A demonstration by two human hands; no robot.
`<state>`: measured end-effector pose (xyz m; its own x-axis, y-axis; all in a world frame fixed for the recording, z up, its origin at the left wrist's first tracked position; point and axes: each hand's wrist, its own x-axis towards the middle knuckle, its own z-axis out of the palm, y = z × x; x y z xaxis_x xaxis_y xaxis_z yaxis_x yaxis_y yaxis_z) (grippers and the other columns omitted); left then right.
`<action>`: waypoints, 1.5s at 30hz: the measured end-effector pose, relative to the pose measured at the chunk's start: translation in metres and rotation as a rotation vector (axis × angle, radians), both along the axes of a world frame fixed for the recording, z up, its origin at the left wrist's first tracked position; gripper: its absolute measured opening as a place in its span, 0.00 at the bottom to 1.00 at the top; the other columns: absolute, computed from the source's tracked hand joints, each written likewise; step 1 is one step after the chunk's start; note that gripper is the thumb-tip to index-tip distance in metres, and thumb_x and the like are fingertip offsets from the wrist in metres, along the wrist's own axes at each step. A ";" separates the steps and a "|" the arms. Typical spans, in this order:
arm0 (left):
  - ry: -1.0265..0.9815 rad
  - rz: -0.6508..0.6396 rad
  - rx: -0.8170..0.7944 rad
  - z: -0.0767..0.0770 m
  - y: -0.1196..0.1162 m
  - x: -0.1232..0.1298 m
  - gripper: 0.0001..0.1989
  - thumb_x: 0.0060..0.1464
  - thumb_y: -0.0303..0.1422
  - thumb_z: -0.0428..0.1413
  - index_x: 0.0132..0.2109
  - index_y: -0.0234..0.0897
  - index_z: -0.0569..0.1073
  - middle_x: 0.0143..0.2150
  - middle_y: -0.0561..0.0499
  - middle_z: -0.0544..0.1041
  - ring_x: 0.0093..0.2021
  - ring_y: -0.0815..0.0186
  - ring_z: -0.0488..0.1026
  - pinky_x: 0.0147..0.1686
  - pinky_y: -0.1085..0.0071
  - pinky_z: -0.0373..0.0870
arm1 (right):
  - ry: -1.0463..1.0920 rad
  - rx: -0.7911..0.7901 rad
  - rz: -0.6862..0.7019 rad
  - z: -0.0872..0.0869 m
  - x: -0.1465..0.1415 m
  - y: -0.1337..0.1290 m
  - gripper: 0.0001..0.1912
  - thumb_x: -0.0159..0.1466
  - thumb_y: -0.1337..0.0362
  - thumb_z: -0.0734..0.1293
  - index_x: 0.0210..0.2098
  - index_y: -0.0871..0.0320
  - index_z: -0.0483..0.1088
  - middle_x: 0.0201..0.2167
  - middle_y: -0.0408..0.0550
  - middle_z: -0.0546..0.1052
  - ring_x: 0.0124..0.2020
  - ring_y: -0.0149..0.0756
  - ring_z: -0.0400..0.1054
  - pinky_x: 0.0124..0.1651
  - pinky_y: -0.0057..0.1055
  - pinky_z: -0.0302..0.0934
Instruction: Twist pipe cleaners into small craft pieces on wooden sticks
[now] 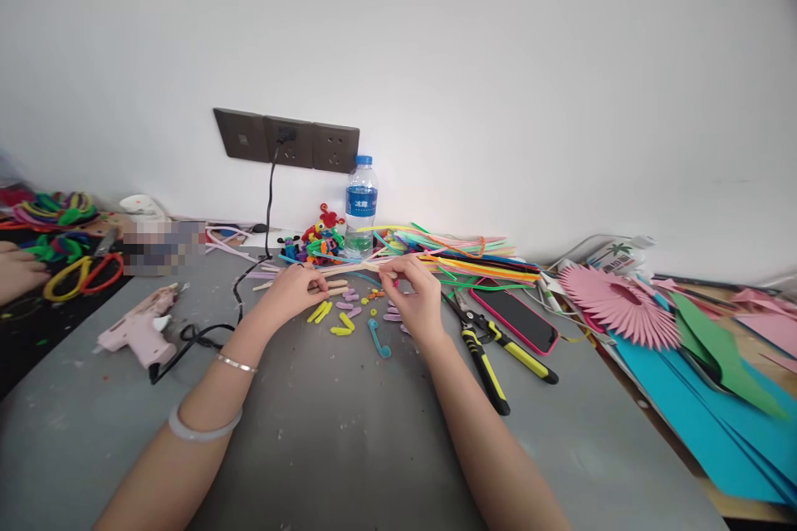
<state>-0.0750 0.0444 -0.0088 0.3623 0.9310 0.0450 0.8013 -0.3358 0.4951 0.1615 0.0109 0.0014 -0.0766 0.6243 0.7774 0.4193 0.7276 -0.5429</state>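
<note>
A pale cream pipe cleaner (349,268) stretches between my two hands just above the table. My left hand (291,295) is closed at its left end, the fingertips pinched together. The thumb and fingers of my right hand (418,299) pinch its other end. Below it lie short yellow pieces (320,312) and purple pieces (346,320) of pipe cleaner, plus small orange bits. A blue pipe cleaner piece (378,338) with curled ends rests between my wrists. Behind my hands spreads a heap of many-coloured pipe cleaners (491,264).
On the left lie a pink glue gun (140,328) with a black cord, scissors (84,275) and another person's hand (20,272). A water bottle (362,211) stands by the wall. Yellow-black pliers (498,348), a phone (515,317) and coloured paper (697,406) are on the right.
</note>
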 end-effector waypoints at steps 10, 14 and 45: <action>-0.417 0.017 -0.082 0.011 -0.001 -0.003 0.11 0.50 0.41 0.56 0.32 0.37 0.71 0.33 0.49 0.77 0.33 0.62 0.73 0.31 0.69 0.70 | -0.004 -0.027 -0.011 0.001 0.001 -0.001 0.07 0.66 0.71 0.63 0.34 0.56 0.71 0.31 0.46 0.74 0.32 0.34 0.68 0.35 0.31 0.63; -0.422 -0.012 -0.003 0.016 -0.004 0.003 0.07 0.52 0.37 0.55 0.31 0.38 0.70 0.31 0.51 0.75 0.31 0.64 0.72 0.32 0.70 0.70 | 0.003 -0.012 -0.010 0.001 0.001 -0.001 0.07 0.65 0.73 0.63 0.34 0.56 0.71 0.30 0.46 0.74 0.32 0.33 0.67 0.35 0.30 0.62; -0.192 -0.141 0.155 0.008 -0.003 -0.001 0.08 0.58 0.33 0.52 0.35 0.39 0.75 0.36 0.49 0.77 0.34 0.64 0.73 0.34 0.71 0.66 | 0.004 -0.027 -0.006 0.000 0.000 -0.001 0.07 0.66 0.72 0.63 0.34 0.56 0.71 0.31 0.46 0.74 0.33 0.34 0.69 0.35 0.31 0.64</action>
